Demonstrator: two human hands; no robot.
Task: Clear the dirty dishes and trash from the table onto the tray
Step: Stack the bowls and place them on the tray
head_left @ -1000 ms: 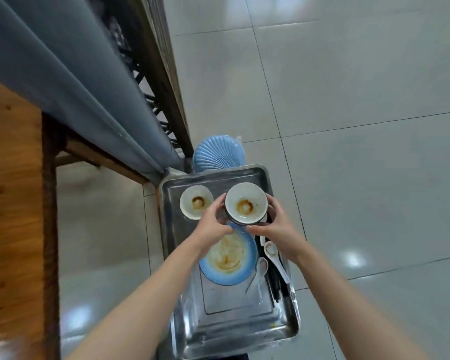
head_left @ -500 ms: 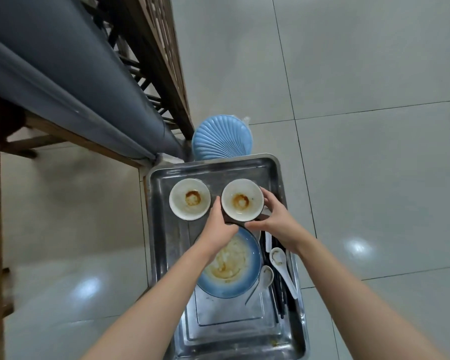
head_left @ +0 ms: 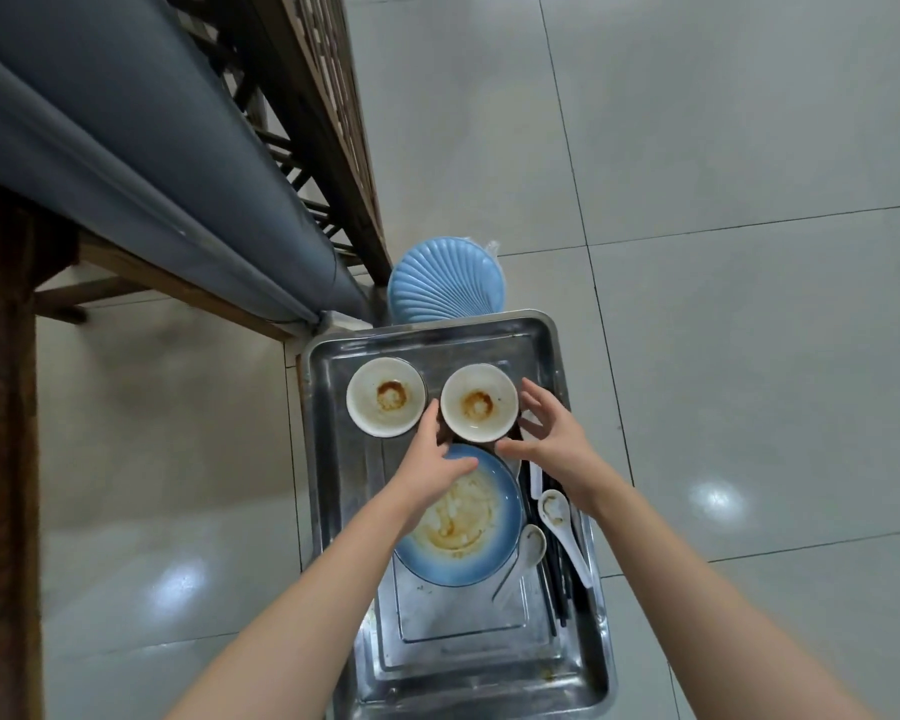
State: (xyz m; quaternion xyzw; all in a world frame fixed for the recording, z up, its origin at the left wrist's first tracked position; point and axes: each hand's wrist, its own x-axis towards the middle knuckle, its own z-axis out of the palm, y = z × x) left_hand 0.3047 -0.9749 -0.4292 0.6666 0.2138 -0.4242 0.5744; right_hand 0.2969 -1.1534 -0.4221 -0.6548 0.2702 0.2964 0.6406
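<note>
Two stained bowls are down: the right bowl (head_left: 479, 402) beside the left bowl (head_left: 385, 396) on your steel tray (head_left: 463, 641), with blue plate (head_left: 489, 558), spoon (head_left: 554, 509) and chopsticks (head_left: 557, 589). Your left hand (head_left: 427, 459) and right hand (head_left: 546, 433) flank it, fingers spread, holding nothing. Anything left on the table is out of view.

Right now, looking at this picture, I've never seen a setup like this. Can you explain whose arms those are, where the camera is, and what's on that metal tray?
No machine here: these are a person's two bare arms, filmed by a wide-angle camera worn on their head, looking down. Below is a metal tray carrying a left bowl and a right bowl, both white with brown stains, a smeared blue plate, two white spoons and dark chopsticks. The left hand has its fingers by the right bowl's side; the right hand hovers open on the other side. Neither hand holds anything. Beyond the tray sits a blue shell-shaped dish.
</note>
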